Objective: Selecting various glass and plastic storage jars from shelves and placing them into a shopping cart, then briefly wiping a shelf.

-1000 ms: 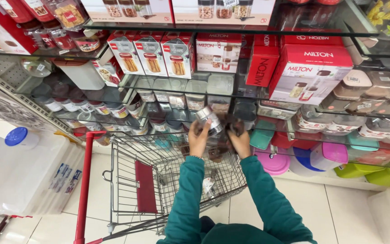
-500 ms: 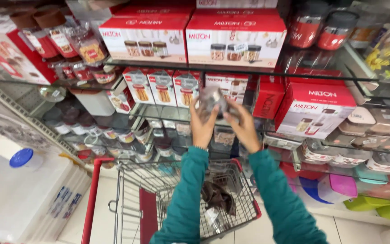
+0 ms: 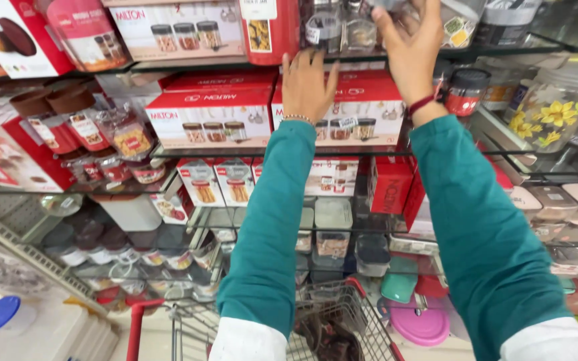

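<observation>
The head view looks up along both teal-sleeved arms to a glass shelf (image 3: pixel 188 63) crowded with storage goods. The right hand (image 3: pixel 409 40) is raised highest, its fingers curled around a clear container (image 3: pixel 449 20) at the top edge of the frame; most of that container is cut off or hidden behind the hand, so its full shape cannot be told, but the hand is closed about it and holds it level with the upper shelf. A red thread band circles that wrist. The left hand (image 3: pixel 309 83) is spread flat with fingers apart, holding nothing, its fingertips touching the front edge of the same shelf just below two small glass jars (image 3: pixel 339 30); a thin bead bracelet sits on that wrist. Just left of the jars stands a tall red box (image 3: pixel 269 27). Behind the left hand, on the shelf below, lie red and white boxes (image 3: pixel 212 113) picturing sets of jars. To the right stand a red-lidded jar (image 3: pixel 464 90) and a clear jar with yellow flowers (image 3: pixel 553 110). At the bottom, between the arms, is a wire shopping cart (image 3: pixel 342 314) with a red handle, and beside it a pink lid (image 3: pixel 419 327).
</observation>
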